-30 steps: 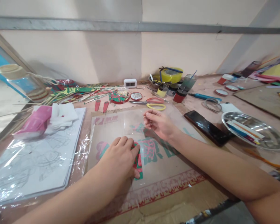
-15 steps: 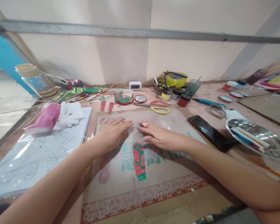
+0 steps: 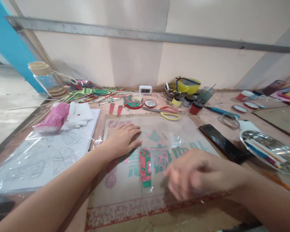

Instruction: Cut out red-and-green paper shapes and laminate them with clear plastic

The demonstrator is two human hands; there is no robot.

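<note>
Left hand [image 3: 123,140] flat, fingers spread, pinning clear film [image 3: 164,135] over red-green cutout [image 3: 145,166]; right hand [image 3: 195,178] blurred near cutout, fingers loosely open, empty. Risk: film slides, cutout shifts, phone [image 3: 223,143] knocked.

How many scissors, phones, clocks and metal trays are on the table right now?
Scissors: 1
Phone: 1
Clock: 1
Metal tray: 1
Total: 4
</note>
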